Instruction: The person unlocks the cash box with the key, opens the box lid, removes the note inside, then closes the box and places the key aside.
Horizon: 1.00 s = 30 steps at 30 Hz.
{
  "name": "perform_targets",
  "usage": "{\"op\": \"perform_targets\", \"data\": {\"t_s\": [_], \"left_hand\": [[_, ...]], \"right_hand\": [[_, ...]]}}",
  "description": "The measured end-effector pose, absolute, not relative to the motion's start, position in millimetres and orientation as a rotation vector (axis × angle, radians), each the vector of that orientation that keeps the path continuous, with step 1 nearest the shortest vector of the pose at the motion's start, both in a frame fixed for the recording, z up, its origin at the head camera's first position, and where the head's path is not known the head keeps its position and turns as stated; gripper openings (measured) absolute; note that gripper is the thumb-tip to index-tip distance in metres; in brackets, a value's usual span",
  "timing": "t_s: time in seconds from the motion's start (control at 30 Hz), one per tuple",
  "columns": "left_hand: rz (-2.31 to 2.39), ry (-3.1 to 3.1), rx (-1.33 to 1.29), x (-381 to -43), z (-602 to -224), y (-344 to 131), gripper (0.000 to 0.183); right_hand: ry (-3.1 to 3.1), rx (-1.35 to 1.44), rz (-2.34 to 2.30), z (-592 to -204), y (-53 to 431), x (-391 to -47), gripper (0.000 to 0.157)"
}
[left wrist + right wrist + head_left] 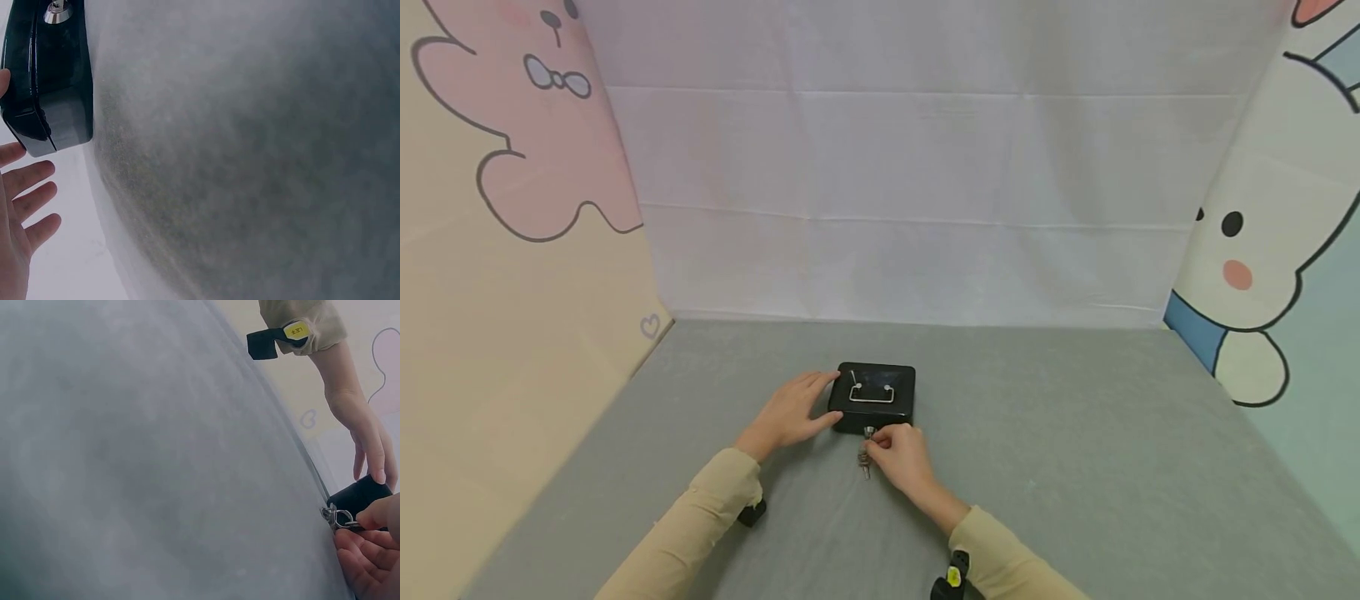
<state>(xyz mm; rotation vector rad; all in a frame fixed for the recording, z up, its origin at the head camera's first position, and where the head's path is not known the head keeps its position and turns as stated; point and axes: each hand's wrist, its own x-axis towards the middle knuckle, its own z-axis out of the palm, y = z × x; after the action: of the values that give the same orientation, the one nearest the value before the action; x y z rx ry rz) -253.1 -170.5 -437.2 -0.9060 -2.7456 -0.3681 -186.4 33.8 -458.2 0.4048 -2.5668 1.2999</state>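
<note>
A small black cash box with a folding wire handle lies on the grey surface. At its front is a round silver lock, with a metal piece at its opening. My right hand pinches a key between thumb and fingers in front of this lock. A ring with more keys dangles beside the fingertips. How deep the pinched key sits cannot be told. My left hand rests against the box's left side, thumb at the front corner and fingers extended, the others spread apart.
Grey cloth covers the table around the box. A white sheet hangs behind it, and printed cartoon panels stand at the left and right. Each wrist wears a black strap device.
</note>
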Motion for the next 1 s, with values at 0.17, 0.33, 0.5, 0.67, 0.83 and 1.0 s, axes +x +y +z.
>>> {"op": "perform_targets", "data": {"t_s": [0.17,0.33,0.5,0.67,0.83,1.0], "left_hand": [[-0.359,-2.75,-0.9,-252.8,-436.8,-170.6,0.064],[-0.366,-2.745,-0.906,-252.9,-436.8,-171.1,0.064],[-0.365,-2.735,-0.915,-252.9,-435.8,-171.1,0.064],[-0.364,-2.733,-0.919,-252.1,-435.5,-170.5,0.064],[-0.368,-2.739,-0.914,-252.3,-435.6,-170.5,0.064],[-0.359,-2.758,-0.905,-252.6,-436.3,-170.6,0.065]], "right_hand": [[-2.57,0.371,1.465,-457.9,33.7,-185.6,0.008],[-2.551,0.333,1.662,-458.2,34.4,-185.1,0.01],[-2.477,0.228,1.995,-459.9,34.1,-185.0,0.012],[-2.446,0.056,2.22,-457.1,33.7,-183.2,0.016],[-2.416,-0.092,2.371,-454.1,33.3,-181.9,0.018],[-2.36,-0.199,2.523,-453.5,33.4,-183.6,0.02]]}}
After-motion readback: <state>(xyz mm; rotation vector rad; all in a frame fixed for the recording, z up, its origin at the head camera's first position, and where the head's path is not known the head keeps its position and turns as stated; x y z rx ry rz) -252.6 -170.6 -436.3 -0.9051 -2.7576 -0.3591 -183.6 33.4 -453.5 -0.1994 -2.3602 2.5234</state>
